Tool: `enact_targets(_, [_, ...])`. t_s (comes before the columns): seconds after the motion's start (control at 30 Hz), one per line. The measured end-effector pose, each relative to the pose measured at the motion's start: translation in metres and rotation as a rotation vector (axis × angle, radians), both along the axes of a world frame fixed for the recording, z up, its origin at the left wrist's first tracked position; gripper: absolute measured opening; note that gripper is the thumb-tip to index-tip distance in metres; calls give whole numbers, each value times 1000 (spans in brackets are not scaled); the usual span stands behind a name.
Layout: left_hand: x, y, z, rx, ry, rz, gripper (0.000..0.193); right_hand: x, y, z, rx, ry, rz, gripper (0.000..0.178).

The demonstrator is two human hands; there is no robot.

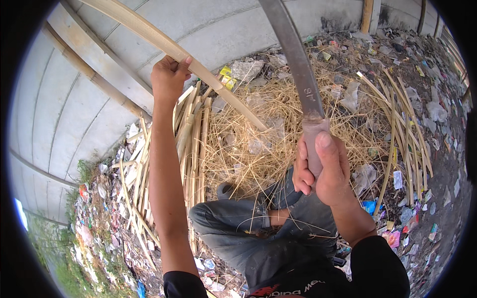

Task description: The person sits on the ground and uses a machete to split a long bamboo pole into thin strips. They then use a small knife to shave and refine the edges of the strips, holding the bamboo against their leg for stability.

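Note:
My left hand (171, 77) is closed around a long, flat bamboo strip (208, 79), thumb lying along its face. The strip slants from the upper left down to the middle, its lower end over the heap of thin shavings (243, 149). In my right hand (325, 169) is a machete (296, 59), gripped by its pinkish-brown handle. Its dark, slightly curved blade points up and away from me, apart from the strip. My crossed legs (233, 228) in dark jeans lie below, with some shavings on them.
Split bamboo strips (191, 144) are piled at my left, against more loose slats (141, 184). Another bundle of thin strips (405, 134) lies at the right. A grey panel wall (223, 30) with posts stands ahead and left. Litter (392, 238) covers the ground around me.

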State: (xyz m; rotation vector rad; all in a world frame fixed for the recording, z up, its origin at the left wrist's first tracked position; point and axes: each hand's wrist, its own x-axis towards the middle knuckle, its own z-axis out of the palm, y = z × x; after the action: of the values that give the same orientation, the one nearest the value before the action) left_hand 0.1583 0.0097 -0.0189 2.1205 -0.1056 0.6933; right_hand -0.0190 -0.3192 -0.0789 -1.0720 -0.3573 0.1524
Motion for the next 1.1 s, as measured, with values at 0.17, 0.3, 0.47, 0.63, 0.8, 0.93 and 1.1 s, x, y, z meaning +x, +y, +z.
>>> enact_targets(0.17, [2, -22, 6, 52, -30, 36, 29, -4, 12, -37, -198, -137, -23, 57])
enact_targets(0.3, [1, -20, 2, 46, -28, 39, 32, 11, 6, -127, -378, 719, 137, 57])
enact_targets(0.47, [4, -14, -1, 69, -35, 78, 33, -2, -7, -91, -310, 492, 142, 60])
enact_targets(0.63, [9, -40, 1, 211, -121, 166, 37, 6, 13, -41, -33, -164, -61, 42])
enact_targets(0.8, [16, -56, 5, 319, -137, 186, 39, 17, 35, -133, -341, -125, -138, 44])
enact_targets(0.93, [15, -42, 3, 285, -152, 203, 40, 31, 33, -247, -323, 773, 31, 54])
enact_targets(1.1, [12, -35, -6, 217, -146, 207, 37, 30, 36, -216, -273, 796, 44, 58])
